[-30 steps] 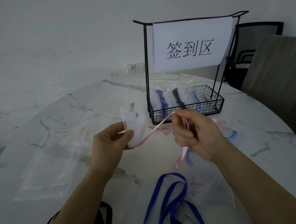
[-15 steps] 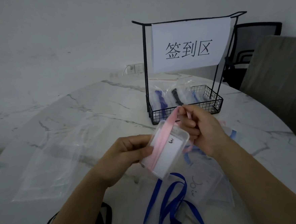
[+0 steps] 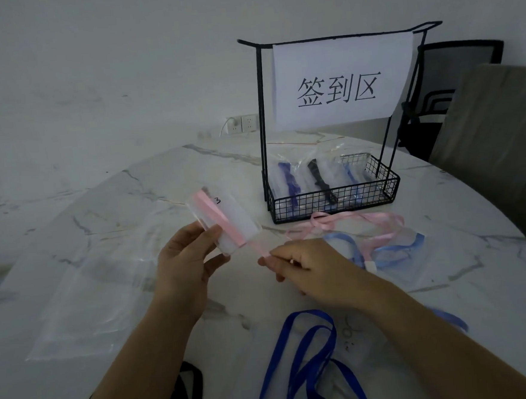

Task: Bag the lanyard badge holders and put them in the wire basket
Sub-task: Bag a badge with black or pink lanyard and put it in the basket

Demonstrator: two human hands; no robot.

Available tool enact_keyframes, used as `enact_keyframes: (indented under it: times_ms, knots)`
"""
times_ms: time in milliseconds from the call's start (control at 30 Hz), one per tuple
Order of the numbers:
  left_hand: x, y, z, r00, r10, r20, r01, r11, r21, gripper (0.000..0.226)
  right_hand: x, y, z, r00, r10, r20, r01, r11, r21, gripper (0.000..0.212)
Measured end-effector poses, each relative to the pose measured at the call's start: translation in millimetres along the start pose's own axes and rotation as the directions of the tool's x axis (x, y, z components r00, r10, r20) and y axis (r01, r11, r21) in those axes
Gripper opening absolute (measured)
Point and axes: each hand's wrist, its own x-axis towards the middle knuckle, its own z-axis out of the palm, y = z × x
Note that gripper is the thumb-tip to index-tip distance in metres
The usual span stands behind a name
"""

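Gripping the lower end of a clear badge holder, the left hand is pinching it between thumb and fingers and holding it raised off the bench, with the card end tilted up and away. The right hand is sitting just beside it, low and palm down. Its curled fingers are pinching the pink lanyard, which is running taut and diagonal across the face of the holder. The rest of the strap is trailing loose on the bench beyond the right hand.

Judged on appearance, the holder is light, stiff and slick, so it is best taken by its long edges, not its face. The strap is limp and likely to snag or unwind, so it is best held close to the holder under light tension.

An empty clear plastic bag is lying flat to the left of the left hand. It is thin film and is likely to need two hands to open its mouth. The wire basket is standing beyond the right hand and is carrying bagged holders. A dark blue lanyard is lying nearer the person, below the right wrist.
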Motion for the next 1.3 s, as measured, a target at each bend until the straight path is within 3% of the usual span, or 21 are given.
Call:
enact_keyframes:
  times_ms: [67,200,300,400,533,633,700,800,933,1067,1167,1300]
  knots:
    - [0.7,-1.3,-0.9,0.996,0.042,-0.082,-0.036,0.997,0.063,0.005,0.1,-0.4,2.0,0.987,-0.154,-0.052,0.139,0.964,-0.227,0.030]
    - [1.5,-2.7,-1.3,0.986,0.133,-0.098,-0.103,0.959,0.265,0.011,1.9,-2.4,-2.3,0.907,-0.354,-0.227,0.262,0.898,-0.354,0.021]
    - [-2.4,-2.9,0.7,0.989,0.123,0.087,-0.149,0.888,0.435,0.015,1.4,-0.1,-5.7,0.867,-0.388,-0.314,0.275,0.896,-0.349,0.019]
    - [-6.6,-4.1,2.9,0.959,0.086,0.270,-0.213,0.847,0.486,0.017,2.6,5.1,-8.2,0.861,-0.359,-0.360,0.242,0.913,-0.330,0.019]
    - [-9.1,-4.3,2.1,0.903,0.033,0.428,-0.252,0.849,0.465,0.021,5.6,11.1,-11.2,0.881,-0.190,-0.434,0.137,0.979,-0.152,0.015]
    - [-10.1,-4.4,3.0,0.889,0.002,0.459,-0.219,0.880,0.421,0.026,6.9,12.2,-7.3,0.876,-0.108,-0.470,0.147,0.988,0.048,0.014]
    - [-9.1,-5.4,3.9,0.894,-0.026,0.448,-0.178,0.896,0.407,0.043,6.4,13.1,-6.0,0.887,-0.029,-0.461,0.152,0.961,0.232,0.013]
    - [-6.7,-5.2,1.8,0.902,-0.062,0.428,-0.123,0.912,0.391,0.065,8.4,11.0,-7.2,0.913,0.009,-0.407,0.138,0.934,0.330,0.019]
    - [-7.8,-2.8,5.1,0.920,-0.058,0.387,-0.067,0.951,0.301,0.030,9.0,9.0,-11.4,0.898,0.056,-0.436,0.136,0.909,0.395,0.035]
    - [-11.6,-5.5,9.8,0.959,0.004,0.285,-0.090,0.954,0.287,0.022,7.5,9.3,-2.3,0.869,-0.079,-0.489,0.171,0.974,0.147,0.016]
    - [-11.4,-7.0,11.5,0.975,0.062,0.215,-0.125,0.947,0.296,0.017,6.6,5.5,4.2,0.846,-0.170,-0.505,0.183,0.983,-0.023,0.017]
    - [-8.1,-6.8,7.9,0.979,0.056,0.194,-0.108,0.957,0.270,0.011,5.4,2.8,8.7,0.855,-0.208,-0.475,0.090,0.961,-0.260,0.019]
